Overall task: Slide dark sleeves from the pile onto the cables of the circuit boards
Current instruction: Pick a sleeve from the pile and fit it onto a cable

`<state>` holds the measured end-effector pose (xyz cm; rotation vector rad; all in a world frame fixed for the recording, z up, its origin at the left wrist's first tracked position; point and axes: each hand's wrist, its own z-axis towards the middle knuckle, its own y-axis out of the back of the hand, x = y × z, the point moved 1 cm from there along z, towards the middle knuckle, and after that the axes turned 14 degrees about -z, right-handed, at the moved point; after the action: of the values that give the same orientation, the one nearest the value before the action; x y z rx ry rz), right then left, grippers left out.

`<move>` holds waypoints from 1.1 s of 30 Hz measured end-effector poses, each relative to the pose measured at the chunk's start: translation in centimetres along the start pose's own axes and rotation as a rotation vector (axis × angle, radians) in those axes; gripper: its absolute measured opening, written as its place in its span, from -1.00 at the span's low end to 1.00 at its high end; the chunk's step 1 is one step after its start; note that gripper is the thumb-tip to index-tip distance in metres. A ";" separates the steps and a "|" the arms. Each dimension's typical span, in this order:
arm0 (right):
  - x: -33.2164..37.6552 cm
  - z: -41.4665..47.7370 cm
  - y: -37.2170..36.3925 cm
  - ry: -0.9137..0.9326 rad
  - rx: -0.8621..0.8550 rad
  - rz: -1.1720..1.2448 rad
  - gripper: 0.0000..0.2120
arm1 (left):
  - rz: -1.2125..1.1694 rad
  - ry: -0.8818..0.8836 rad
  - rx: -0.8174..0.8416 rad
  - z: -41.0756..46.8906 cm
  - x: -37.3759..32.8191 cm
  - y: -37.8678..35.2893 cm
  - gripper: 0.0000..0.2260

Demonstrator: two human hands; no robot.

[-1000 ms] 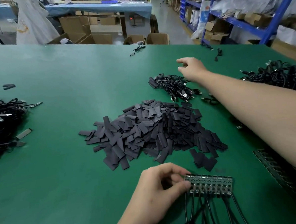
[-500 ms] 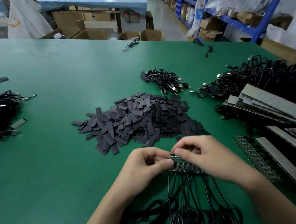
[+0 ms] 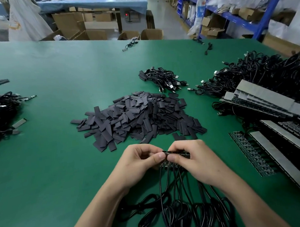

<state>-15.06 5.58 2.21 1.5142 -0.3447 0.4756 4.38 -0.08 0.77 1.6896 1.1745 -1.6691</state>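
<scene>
Far L edge of the green table (image 3: 61, 171): a cable heap (image 3: 0, 112) w/ boards in it; whether sleeved can't be told. Centre: the sleeve pile (image 3: 139, 117), flat dark pieces lying loose, just beyond the hands, none picked up. L hand (image 3: 139, 159) has thumb & curled fingers pinching the L end of the board strip (image 3: 179, 153), which is held off the table. R hand (image 3: 194, 160) pinches the same strip right beside it, thumbs nearly touching. The strip's cables (image 3: 175, 190) hang down twd the person & end in tangled loops at the bottom. Looks like prep: isolating or snapping off one end board before a sleeve goes on, though that's a guess. To do it well: keep the grip on the board edges, not on the solder joints; bend right at the seam btwn the thumbs; let the wires hang slack so nothing tugs. Then free one cable's end from the loops first, else a sleeve will snag. Far R: board stacks (image 3: 260, 99) w/ more cable behind, well apart from the hands.
</scene>
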 end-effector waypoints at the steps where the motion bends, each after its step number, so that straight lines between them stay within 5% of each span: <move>1: -0.1 0.0 -0.1 0.008 0.000 0.013 -0.95 | -0.009 0.007 0.003 0.0 0.0 0.0 -0.83; 33: -0.3 0.3 0.1 0.059 0.047 0.125 -0.93 | -0.069 0.046 0.078 -0.3 -0.3 0.3 -0.92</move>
<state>-15.30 5.25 2.16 1.5265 -0.3857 0.6302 4.77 -0.06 1.04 1.7622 1.2164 -1.7469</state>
